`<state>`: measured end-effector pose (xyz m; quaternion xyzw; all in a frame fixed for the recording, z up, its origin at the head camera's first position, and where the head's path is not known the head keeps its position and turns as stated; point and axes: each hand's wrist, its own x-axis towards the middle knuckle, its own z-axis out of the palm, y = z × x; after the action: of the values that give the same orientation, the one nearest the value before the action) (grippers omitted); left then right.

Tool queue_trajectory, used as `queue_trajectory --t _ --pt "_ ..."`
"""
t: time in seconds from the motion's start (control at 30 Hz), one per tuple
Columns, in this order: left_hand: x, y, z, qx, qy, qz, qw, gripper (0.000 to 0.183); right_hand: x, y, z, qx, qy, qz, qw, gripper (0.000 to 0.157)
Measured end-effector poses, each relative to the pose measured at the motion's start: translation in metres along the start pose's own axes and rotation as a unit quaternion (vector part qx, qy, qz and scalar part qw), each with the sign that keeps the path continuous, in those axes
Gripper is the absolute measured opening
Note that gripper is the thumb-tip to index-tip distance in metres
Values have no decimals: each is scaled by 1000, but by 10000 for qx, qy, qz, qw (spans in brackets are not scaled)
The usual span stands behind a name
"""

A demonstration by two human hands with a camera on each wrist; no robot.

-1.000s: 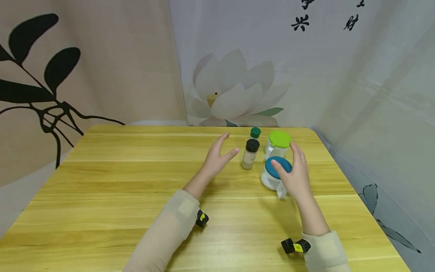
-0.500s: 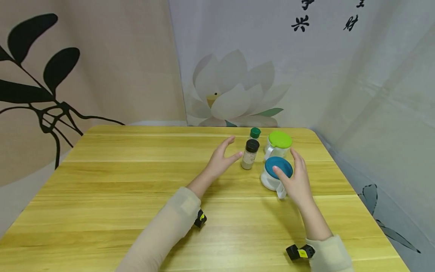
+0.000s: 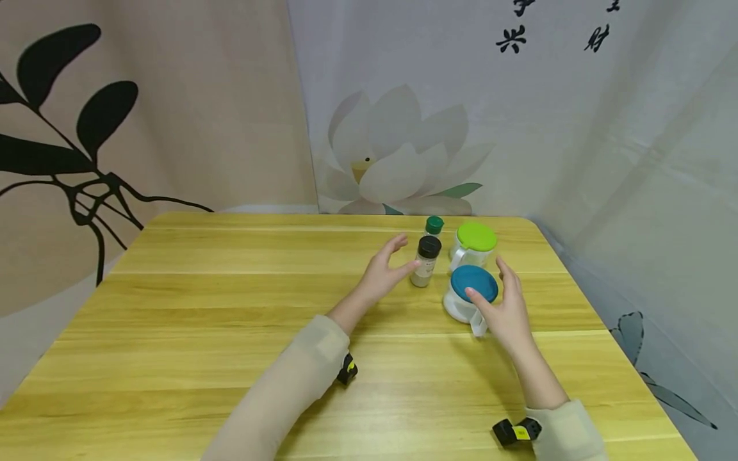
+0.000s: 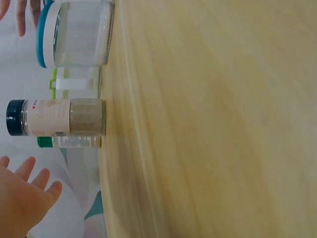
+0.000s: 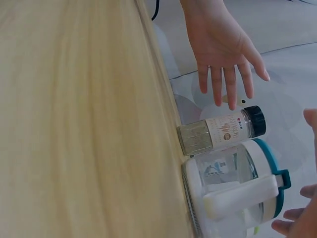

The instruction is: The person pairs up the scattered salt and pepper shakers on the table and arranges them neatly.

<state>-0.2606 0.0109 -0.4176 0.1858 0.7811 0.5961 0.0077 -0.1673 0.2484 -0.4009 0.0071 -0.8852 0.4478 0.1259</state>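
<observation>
A person's left hand [image 3: 382,274], fingers apart around only air, hovers just left of a black-capped shaker [image 3: 426,265]. The right hand [image 3: 510,316], thumb and fingers also apart, hangs at the right of a blue-lidded jar [image 3: 463,288], a gap between them. All 4 containers stand upright at the right of a wooden table [image 3: 173,333]. The shaker and blue-lidded jar are nearer; a green-capped bottle [image 3: 434,225] stands behind the shaker, and a lime-lidded jar [image 3: 476,237] behind the blue-lidded jar, at the far side.
</observation>
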Motion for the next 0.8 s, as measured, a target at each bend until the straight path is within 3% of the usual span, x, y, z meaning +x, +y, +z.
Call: queue_trajectory --t 0.53,0.8 --pt "6 1 14 -84 2 -83 9999 67 1 17 6 613 119 185 9979 90" --pt "11 2 18 -46 66 82 9999 67 0 22 10 750 112 302 9967 92"
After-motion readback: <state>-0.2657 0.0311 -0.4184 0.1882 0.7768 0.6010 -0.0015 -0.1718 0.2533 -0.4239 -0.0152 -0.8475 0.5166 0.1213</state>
